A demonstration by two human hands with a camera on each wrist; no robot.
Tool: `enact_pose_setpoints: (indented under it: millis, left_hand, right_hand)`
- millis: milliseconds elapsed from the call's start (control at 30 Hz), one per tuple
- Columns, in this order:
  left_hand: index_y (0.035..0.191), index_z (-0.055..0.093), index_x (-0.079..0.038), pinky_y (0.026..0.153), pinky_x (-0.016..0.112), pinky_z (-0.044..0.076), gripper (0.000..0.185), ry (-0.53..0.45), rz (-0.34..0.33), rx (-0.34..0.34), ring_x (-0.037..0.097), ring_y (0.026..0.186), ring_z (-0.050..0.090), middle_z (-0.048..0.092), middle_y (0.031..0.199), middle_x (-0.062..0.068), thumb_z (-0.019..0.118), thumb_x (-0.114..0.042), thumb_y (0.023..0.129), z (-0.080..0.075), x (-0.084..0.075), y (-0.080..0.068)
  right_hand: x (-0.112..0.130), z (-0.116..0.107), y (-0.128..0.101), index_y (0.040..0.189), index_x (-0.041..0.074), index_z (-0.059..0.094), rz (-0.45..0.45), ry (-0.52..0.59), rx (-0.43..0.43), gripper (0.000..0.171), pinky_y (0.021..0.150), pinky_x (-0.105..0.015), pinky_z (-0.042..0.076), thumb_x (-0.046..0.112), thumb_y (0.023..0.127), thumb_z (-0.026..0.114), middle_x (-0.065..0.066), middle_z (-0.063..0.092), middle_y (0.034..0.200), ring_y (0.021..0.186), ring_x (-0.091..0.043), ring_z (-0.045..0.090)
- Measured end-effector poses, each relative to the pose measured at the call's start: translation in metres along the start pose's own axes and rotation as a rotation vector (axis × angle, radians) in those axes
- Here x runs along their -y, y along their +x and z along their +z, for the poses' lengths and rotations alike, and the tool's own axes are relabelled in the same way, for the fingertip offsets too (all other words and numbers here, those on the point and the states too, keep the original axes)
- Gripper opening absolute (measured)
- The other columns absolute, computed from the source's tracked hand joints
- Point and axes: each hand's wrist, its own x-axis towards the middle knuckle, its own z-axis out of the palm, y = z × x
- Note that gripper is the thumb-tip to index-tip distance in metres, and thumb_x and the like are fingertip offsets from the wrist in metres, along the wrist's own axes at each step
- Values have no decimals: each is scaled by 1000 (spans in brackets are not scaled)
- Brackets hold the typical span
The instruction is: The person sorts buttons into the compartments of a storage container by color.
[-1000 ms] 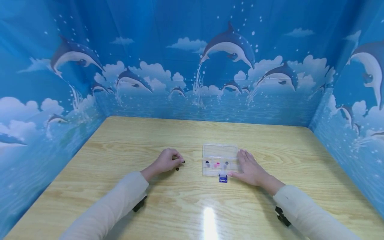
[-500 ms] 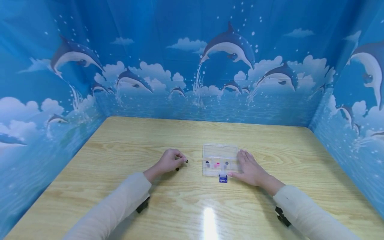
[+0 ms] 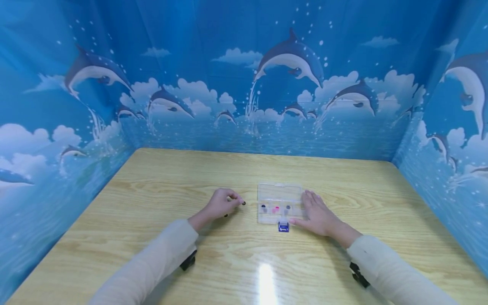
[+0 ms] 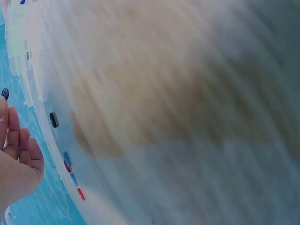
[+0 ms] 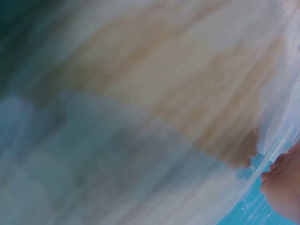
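Note:
My left hand (image 3: 236, 201) pinches a small black bead (image 3: 243, 203) just above the wooden table (image 3: 160, 178), a short way left of a clear plastic box (image 3: 280, 192). A second black bead (image 3: 226, 215) lies on the table under that hand. Inside the box sit a black bead (image 3: 263, 207), a pink bead (image 3: 275, 209) and a grey bead (image 3: 288, 207); a blue clasp (image 3: 283, 227) is at its near edge. My right hand (image 3: 309, 208) lies flat on the table against the box's right side. Both wrist views are blurred; the left wrist view shows fingers (image 4: 16, 150).
Blue dolphin-print curtain walls (image 3: 244, 84) close in the table on the left, back and right. A glare spot (image 3: 266, 279) shines on the near table. Dark wrist straps (image 3: 188, 260) sit under both sleeves.
My left hand has moved right toward the box with the black bead pinched in its fingertips. The second black bead, the box and my right hand have stayed put.

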Motion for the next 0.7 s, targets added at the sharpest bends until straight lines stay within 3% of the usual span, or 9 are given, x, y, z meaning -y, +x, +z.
enact_pose_setpoints:
  millis: [367, 700]
  left_hand:
    - [87, 70, -8, 42, 19, 31, 12, -23, -41, -17, 6, 41, 35, 69, 95, 8, 65, -18, 86, 8, -5, 2]
    - [87, 70, -5, 45, 18, 34, 13, -63, -5, 5, 6, 47, 38, 69, 95, 10, 64, -17, 86, 16, -10, 3]
  right_hand:
    - [1, -1, 0, 141, -14, 15, 2, -5, 5, 100, 113, -54, 11, 63, 85, 48, -33, 13, 148, 138, -47, 11]
    - [1, -2, 0, 141, -14, 15, 6, -8, 7, 101, 113, -54, 11, 63, 85, 47, -33, 13, 148, 139, -47, 10]
